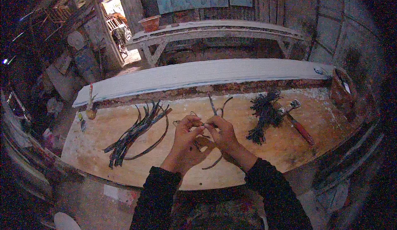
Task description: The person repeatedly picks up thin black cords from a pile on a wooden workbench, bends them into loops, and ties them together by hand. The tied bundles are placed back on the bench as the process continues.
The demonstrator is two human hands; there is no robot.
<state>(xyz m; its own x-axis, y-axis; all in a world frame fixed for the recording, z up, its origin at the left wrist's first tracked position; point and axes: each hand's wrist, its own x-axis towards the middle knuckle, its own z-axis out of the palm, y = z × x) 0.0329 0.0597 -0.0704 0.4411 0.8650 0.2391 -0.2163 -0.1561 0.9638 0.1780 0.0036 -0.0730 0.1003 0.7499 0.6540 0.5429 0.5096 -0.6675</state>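
Note:
Over the middle of the wooden board, my left hand (187,139) and my right hand (224,134) meet with fingertips pinched close together. Between them they hold a thin dark strip (212,105), whose ends stick out beyond the fingers; the exact spot of the pinch is partly hidden. A loose curved strip (214,163) lies below my right hand. To the left rests a bundle of long dark strips (138,131). On the right sits a heap of short, frayed-looking dark pieces (263,116), beside a hammer (303,131) with a red handle.
The wooden board (231,174) has a long white-topped ledge (198,73) along its far side. A small round object with an upright stick (91,112) stands at the far left corner, a brown container (342,90) at the right. Farther back, a bench (223,32) carries a reddish pot (150,23).

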